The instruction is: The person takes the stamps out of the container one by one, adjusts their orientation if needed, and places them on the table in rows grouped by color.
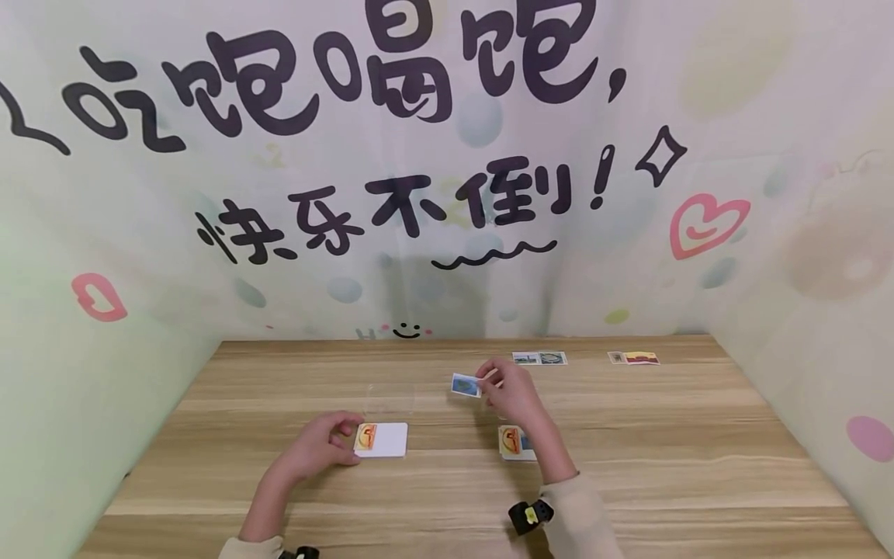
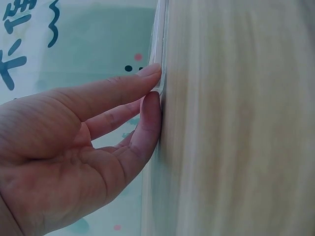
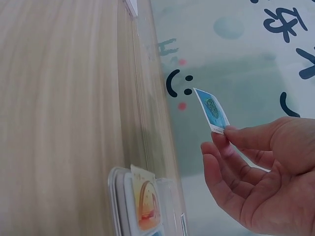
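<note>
My right hand (image 1: pixel 511 392) is raised above the table, pinching a small blue picture card (image 1: pixel 466 385) by its edge between thumb and fingertips. In the right wrist view the same card (image 3: pixel 211 109) shows a green shape on blue. My left hand (image 1: pixel 317 446) holds the left edge of a white card stack (image 1: pixel 391 440) in a shallow clear case, thumb and fingers at its side. A small orange picture card (image 1: pixel 366 437) lies on the stack's left part. Below my right forearm sits a second clear case with another orange card (image 1: pixel 509 440) and a partly hidden blue one.
A clear plastic lid (image 1: pixel 389 397) lies behind the left stack. Toward the back right are a pair of greenish picture cards (image 1: pixel 540 358) and a pair of reddish ones (image 1: pixel 633 358). A printed cloth (image 1: pixel 447 295) hangs behind the wooden table (image 1: pixel 447 505).
</note>
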Available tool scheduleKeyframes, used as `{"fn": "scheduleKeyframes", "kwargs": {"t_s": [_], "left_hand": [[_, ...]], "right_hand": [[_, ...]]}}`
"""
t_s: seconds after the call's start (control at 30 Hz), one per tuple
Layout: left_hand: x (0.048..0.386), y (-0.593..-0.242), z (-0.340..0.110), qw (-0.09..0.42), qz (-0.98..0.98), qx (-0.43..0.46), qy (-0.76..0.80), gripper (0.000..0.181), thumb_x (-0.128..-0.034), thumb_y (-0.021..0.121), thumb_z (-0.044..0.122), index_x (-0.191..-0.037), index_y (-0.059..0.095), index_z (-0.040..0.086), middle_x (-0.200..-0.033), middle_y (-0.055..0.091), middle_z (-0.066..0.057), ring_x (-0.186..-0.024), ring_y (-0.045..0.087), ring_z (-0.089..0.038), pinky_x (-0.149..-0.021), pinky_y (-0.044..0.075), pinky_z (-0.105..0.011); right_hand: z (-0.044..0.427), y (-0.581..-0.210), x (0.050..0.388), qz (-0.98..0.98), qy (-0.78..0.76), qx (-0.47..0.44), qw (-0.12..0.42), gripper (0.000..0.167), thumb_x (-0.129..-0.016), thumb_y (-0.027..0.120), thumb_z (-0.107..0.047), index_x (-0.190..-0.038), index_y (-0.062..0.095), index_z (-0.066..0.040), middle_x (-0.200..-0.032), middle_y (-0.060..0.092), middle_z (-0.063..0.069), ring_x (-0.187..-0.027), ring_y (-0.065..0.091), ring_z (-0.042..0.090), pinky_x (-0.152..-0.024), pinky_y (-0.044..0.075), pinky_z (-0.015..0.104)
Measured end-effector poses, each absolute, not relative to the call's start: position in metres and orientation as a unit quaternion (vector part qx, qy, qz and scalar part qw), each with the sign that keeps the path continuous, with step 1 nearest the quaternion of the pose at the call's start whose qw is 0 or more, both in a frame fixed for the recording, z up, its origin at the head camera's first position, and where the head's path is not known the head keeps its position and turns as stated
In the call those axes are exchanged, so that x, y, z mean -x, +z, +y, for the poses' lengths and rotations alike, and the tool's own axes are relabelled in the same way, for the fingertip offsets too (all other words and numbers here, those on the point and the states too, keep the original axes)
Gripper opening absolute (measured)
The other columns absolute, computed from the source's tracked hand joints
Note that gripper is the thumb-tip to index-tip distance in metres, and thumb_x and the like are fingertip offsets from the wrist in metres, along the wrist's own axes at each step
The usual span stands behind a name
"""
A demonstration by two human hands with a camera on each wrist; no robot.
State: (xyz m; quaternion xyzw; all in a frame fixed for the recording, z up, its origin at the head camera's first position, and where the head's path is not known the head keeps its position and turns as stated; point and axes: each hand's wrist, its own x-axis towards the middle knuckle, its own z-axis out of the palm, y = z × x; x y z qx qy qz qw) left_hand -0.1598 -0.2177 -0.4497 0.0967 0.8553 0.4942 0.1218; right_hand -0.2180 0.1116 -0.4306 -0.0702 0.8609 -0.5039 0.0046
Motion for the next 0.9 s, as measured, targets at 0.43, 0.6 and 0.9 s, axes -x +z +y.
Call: {"fn": "scheduleKeyframes", "kwargs": {"t_s": [0.43,0.6,0.9], "left_hand": [[0.16,-0.451,-0.218,0.121,0.855,-0.091,0.496,0.057,-0.0779,0.082,-0.012,-0.13,0.059,-0.018,-0.108,0.058,-0.02,-0.084,0.061,-0.02,-0.071,0.054,-0.025],[0.16,-0.45,-0.218,0.12,0.855,-0.092,0.497,0.057,-0.0777,0.082,-0.012,-0.129,0.059,-0.018,-0.109,0.058,-0.021,-0.084,0.062,-0.021,-0.071,0.055,-0.025],[0.159,-0.449,-0.217,0.121,0.854,-0.089,0.498,0.056,-0.0781,0.082,-0.012,-0.129,0.059,-0.018,-0.107,0.058,-0.02,-0.084,0.062,-0.02,-0.07,0.054,-0.026]], "right_hand": [[0.117,-0.429,0.223,0.851,-0.523,0.054,0.011,0.005,-0.097,0.066,0.009,-0.101,0.065,0.009,-0.079,0.067,0.017,-0.065,0.069,0.024,-0.063,0.062,0.037],[0.118,-0.429,0.223,0.849,-0.526,0.052,0.011,0.006,-0.098,0.062,0.011,-0.102,0.066,0.009,-0.081,0.068,0.019,-0.069,0.071,0.028,-0.067,0.064,0.043],[0.123,-0.43,0.224,0.853,-0.52,0.053,0.01,0.009,-0.095,0.064,0.014,-0.102,0.067,0.008,-0.081,0.069,0.017,-0.072,0.072,0.031,-0.069,0.064,0.043]]}}
